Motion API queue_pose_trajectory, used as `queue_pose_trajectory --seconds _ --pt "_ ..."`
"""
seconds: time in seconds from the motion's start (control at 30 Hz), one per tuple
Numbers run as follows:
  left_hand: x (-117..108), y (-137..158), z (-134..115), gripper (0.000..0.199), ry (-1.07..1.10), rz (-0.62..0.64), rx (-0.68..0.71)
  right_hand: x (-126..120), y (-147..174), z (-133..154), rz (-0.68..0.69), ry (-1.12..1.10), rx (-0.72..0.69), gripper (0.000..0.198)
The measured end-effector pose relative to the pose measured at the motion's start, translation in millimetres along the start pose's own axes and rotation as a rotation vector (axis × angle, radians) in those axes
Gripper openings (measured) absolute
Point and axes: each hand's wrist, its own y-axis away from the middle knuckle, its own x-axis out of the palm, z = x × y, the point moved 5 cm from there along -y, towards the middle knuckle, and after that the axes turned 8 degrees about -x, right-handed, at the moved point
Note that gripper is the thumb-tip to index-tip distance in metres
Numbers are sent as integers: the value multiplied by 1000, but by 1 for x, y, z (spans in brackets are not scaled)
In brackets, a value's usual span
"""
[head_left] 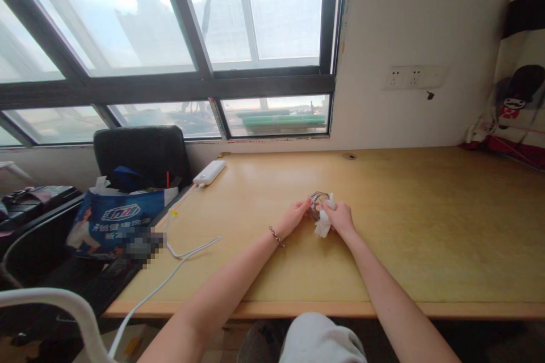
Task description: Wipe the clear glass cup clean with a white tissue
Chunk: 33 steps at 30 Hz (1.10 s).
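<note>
Above the middle of the wooden table (264,272), my left hand (295,218) pinches the left side of a dark openwork ring (315,199), which looks made of thin twisted strands. My right hand (342,219) is closed on a crumpled white tissue (323,226) at the ring's right side. Part of the tissue hangs below the right fingers, and a bit sticks up above them. Whether the right fingers also grip the ring is hidden. A beaded bracelet (276,237) circles my left wrist.
A white power bank (209,173) with a white cable (191,253) lies at the table's left. Beyond that edge stand a black chair (142,150) and a blue shopping bag (121,212). A white curved tube (55,296) crosses the lower left. A curtain (517,91) hangs far right.
</note>
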Motion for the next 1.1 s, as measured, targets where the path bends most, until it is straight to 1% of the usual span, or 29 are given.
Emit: queue_pose_trajectory --seconds 0.1,0.17,0.27,0.37,0.43,0.5,0.57,0.63,0.7,0.77,0.83,0.9,0.97,1.03,1.1 --pt "-1 0 0 59 14 -2 -5 -5 2 6 -66 101 -81 47" --pt "-3 0 0 59 31 -24 0 -6 2 12 -79 130 -129 50" --pt "-5 1 -2 60 33 -73 5 -4 0 17 -66 122 -190 41" --pt "-3 2 -4 61 3 -90 0 0 -1 16 -38 118 -203 29" --pt "-2 2 -5 62 -31 -102 9 2 -2 14 -40 105 -199 29" --pt "0 2 -6 64 -57 -101 36 1 -2 11 -71 87 -163 34" --pt "3 2 -8 62 -94 -71 69 0 -1 8 -97 53 -85 41" --pt "5 3 -9 57 -140 -45 95 1 0 6 -69 -18 18 49" --pt "6 3 -10 53 -159 -22 106 3 2 4 -16 -102 113 53" --pt "5 3 -9 51 -130 -1 99 4 3 4 13 -142 166 48" --pt "3 1 -7 50 -85 8 83 4 2 4 33 -127 166 38" --pt "1 -1 -3 50 -43 2 56 2 0 5 31 -39 109 28" --pt "0 -2 0 52 -1 -1 17 -1 -1 8 -12 103 -12 22" --pt "-1 -3 2 55 44 -6 -19 -5 0 14 -64 226 -146 21" --pt "-1 -2 2 58 76 -8 -38 -6 2 19 -90 276 -228 25"
